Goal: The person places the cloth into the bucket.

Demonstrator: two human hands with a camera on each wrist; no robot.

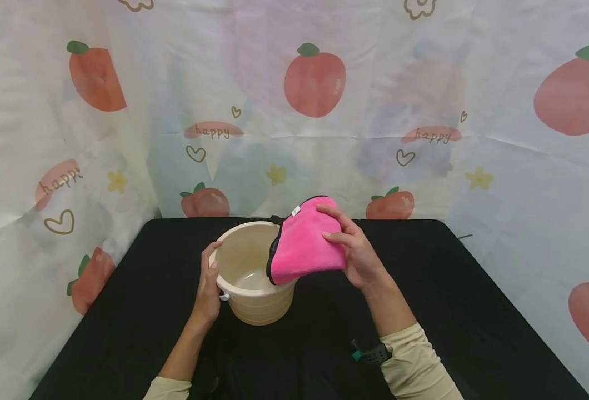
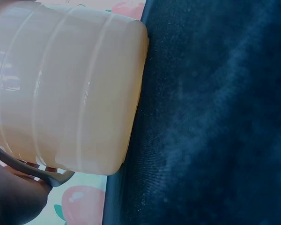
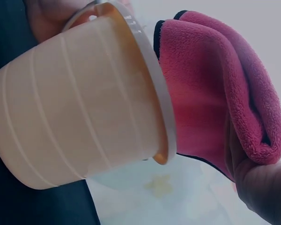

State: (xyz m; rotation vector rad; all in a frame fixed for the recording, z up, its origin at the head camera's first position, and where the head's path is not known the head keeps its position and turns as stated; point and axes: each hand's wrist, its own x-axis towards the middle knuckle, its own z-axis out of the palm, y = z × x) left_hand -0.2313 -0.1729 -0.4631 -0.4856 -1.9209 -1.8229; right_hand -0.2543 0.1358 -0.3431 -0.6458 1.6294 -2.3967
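A cream plastic bucket (image 1: pixel 260 309) with ridged sides stands upright on the black-covered table (image 1: pixel 294 361). My left hand (image 1: pixel 207 289) grips its left side at the rim, beside the handle (image 2: pixel 42 172). In my right hand (image 1: pixel 358 254) is a folded pink towel (image 1: pixel 305 247) with black edging and a small white tag, pinched at its right end between fingers and thumb. Its left part hangs over the bucket's right rim and covers some of the opening. The right wrist view shows the towel's fold (image 3: pixel 253 93) just past the rim. Inside, the visible bucket floor is bare.
A printed curtain (image 1: pixel 314 166) with peaches and hearts hangs behind the table and along both sides. A dark wristband device (image 1: pixel 374 353) sits at the right sleeve (image 1: pixel 417 361). Black cloth stretches out on both sides of the bucket.
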